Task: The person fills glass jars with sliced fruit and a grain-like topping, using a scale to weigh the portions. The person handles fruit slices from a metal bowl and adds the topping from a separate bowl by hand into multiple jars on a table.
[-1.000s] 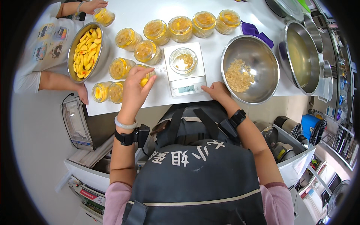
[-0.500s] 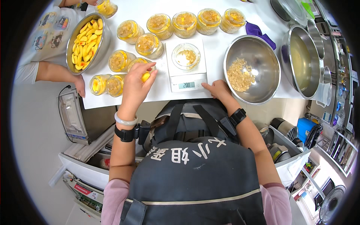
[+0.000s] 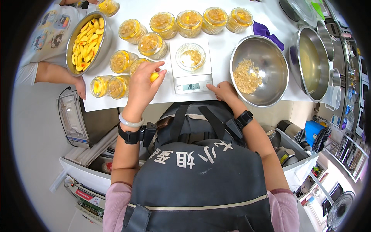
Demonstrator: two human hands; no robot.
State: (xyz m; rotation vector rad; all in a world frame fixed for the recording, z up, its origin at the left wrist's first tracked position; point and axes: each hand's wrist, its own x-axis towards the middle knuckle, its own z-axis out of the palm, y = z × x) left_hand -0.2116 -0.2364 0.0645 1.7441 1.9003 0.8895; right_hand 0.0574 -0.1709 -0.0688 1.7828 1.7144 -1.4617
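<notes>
My left hand [image 3: 142,86] grips a clear jar [image 3: 145,69] of yellow fruit pieces on the white table [image 3: 224,50], just left of a white kitchen scale [image 3: 192,73]. An open jar [image 3: 190,57] holding a few pale pieces stands on the scale's platform. My right hand [image 3: 222,91] rests on the table edge beside the scale's front right corner, index finger pointing at its display, holding nothing. A steel bowl [image 3: 259,69] with pale pieces sits right of that hand.
Several filled jars [image 3: 189,21] line the back and left of the table. Another person's hand [image 3: 80,86] rests at the table's left edge by a steel bowl [image 3: 87,40] of yellow slices. A large steel bowl [image 3: 312,62] of liquid and a purple scoop [image 3: 266,31] lie right.
The view shifted slightly. My left hand stays on the jar beside the scale. My right hand's index finger now points toward the scale's front.
</notes>
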